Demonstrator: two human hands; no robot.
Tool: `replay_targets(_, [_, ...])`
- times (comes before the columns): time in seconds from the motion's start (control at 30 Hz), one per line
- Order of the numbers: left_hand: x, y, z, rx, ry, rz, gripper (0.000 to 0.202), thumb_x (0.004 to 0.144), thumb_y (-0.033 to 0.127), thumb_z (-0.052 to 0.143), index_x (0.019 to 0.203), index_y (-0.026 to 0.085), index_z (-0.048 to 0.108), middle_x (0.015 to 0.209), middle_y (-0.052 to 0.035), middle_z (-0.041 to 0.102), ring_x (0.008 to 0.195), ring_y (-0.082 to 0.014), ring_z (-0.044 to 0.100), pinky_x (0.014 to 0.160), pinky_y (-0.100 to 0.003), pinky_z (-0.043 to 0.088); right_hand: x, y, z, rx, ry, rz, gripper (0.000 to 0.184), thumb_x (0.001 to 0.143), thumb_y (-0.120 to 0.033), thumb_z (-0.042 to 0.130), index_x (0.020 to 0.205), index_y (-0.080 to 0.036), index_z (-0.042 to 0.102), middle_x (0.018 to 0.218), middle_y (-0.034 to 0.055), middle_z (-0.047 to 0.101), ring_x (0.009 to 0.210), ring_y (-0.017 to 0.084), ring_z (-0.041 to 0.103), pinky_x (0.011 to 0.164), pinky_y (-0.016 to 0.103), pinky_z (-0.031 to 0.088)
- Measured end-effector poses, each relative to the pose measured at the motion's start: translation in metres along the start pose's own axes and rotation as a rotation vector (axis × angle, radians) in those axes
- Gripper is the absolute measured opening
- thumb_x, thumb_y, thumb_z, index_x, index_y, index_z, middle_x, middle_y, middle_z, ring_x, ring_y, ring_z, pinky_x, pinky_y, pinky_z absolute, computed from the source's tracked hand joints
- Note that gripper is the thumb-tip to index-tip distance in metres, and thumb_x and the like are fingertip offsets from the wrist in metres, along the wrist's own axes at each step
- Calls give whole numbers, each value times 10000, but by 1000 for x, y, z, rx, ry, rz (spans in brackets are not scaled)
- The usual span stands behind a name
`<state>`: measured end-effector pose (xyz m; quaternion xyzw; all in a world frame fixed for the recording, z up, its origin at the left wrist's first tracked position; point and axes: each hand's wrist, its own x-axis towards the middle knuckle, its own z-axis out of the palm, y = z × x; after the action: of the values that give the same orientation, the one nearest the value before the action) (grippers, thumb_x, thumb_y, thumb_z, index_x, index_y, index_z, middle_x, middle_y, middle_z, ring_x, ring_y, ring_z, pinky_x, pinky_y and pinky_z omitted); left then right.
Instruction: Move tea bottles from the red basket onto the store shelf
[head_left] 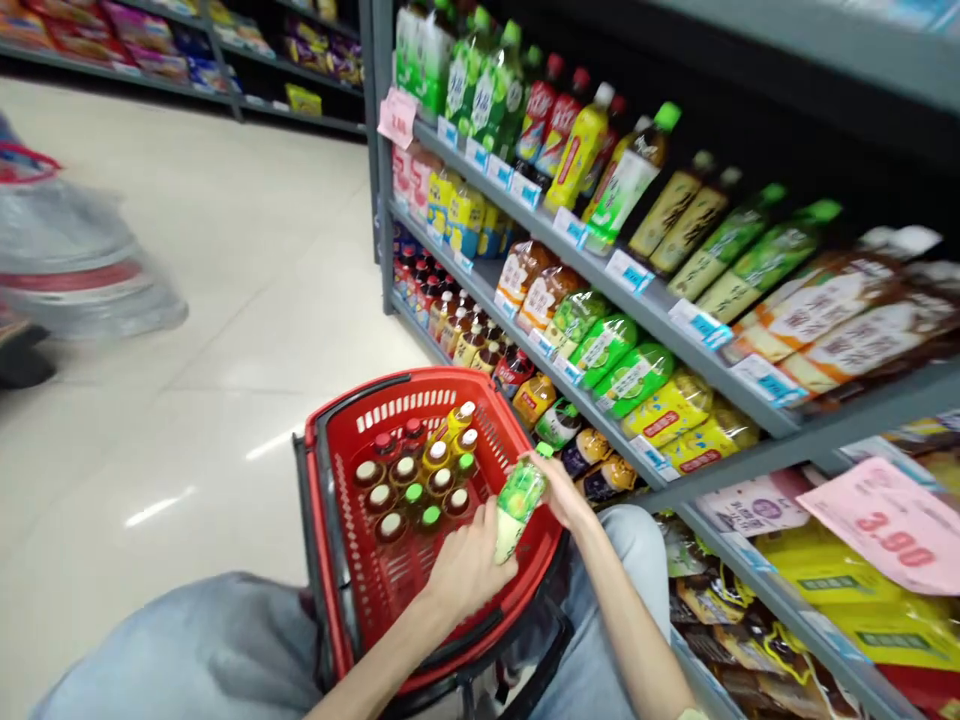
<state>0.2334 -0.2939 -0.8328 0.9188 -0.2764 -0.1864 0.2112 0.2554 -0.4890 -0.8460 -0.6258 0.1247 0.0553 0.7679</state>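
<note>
A small green drink bottle (520,500) with a bright green cap is held tilted over the near right side of a red shopping basket (427,385). My left hand (469,560) is closed round its lower part. Near the neck, my right hand (562,492) grips the upper part; its fingertips are partly hidden behind the bottle. Inside the basket stand several upright bottles (390,527) with white, green and red caps, grouped toward the middle and far end. The basket sits between my knees, its black handle (536,675) folded down at the near side.
To the right, a grey shelf unit (517,205) carries rows of bottled drinks, with small bottles (465,345) low down beside the basket. A pink price card (889,525) juts out at right. Pale floor tiles (225,250) and wrapped bottles (67,245), blurred, lie left.
</note>
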Motion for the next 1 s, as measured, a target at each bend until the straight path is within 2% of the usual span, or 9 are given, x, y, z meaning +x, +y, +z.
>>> replay_targets(0.1, [0,-4,-4,79,16,32,753,833,273,451,1520,-8,328,1436,-291,555,1091,-378,704,921,-465,542,-6,-2,-6,-58,-78,28,644,649,-483,879,1162,-230,583,988,46,734,778,232,728,445,247,532])
replay_targets(0.17, [0,-5,-5,120,34,73,724,858,251,421,1524,-22,338,1466,-308,521,1087,-387,703,926,-499,540,-12,-5,-6,-98,-27,-24,751,537,-380,951,1165,-246,561,979,23,718,790,233,721,479,266,556])
replay_targets(0.23, [1,-3,-9,113,58,125,699,886,244,394,1530,-22,339,1487,-311,497,1103,-386,697,934,-515,540,-19,-16,-3,-143,58,-116,728,535,-338,955,1139,-251,559,953,12,705,811,231,713,553,298,581])
replay_targets(0.33, [7,3,-19,10,136,205,686,923,279,391,1558,31,314,1511,-277,490,1197,-366,662,995,-502,523,-36,-54,5,-244,92,-287,640,615,-319,923,1124,-260,540,986,22,707,868,231,710,746,368,598])
replay_targets(0.43, [15,8,-31,-133,241,266,710,908,320,464,1564,93,313,1537,-229,481,1317,-353,585,1085,-498,474,-56,-107,15,-392,-23,-414,647,672,-302,894,1185,-283,500,1114,48,695,979,239,697,903,414,558])
replay_targets(0.6, [20,10,-41,-396,355,441,683,905,352,537,1539,191,338,1524,-135,525,1339,-287,575,1137,-448,465,-84,-167,38,-667,-81,-499,650,623,-381,918,1154,-268,559,1101,52,691,998,255,672,893,396,551])
replay_targets(0.8, [12,1,-45,-516,460,422,696,1001,452,415,1611,247,149,1635,-126,365,1471,-270,424,1194,-475,408,-102,-200,61,-878,177,-754,569,671,-331,898,1134,-274,571,1121,64,699,982,274,682,901,428,557])
replay_targets(0.9, [13,-12,-45,-480,493,318,620,1021,401,348,1598,220,210,1573,-146,454,1374,-259,550,1130,-455,484,-104,-238,65,-977,359,-975,591,688,-349,886,1153,-262,532,1156,76,685,1021,279,679,920,470,561])
replay_targets(1.0, [12,-19,-47,-302,409,262,554,1016,308,312,1550,166,363,1526,-162,512,1317,-274,600,1094,-445,513,-96,-285,61,-1006,570,-1183,620,698,-429,863,1163,-245,496,1185,84,663,1040,266,674,912,459,566])
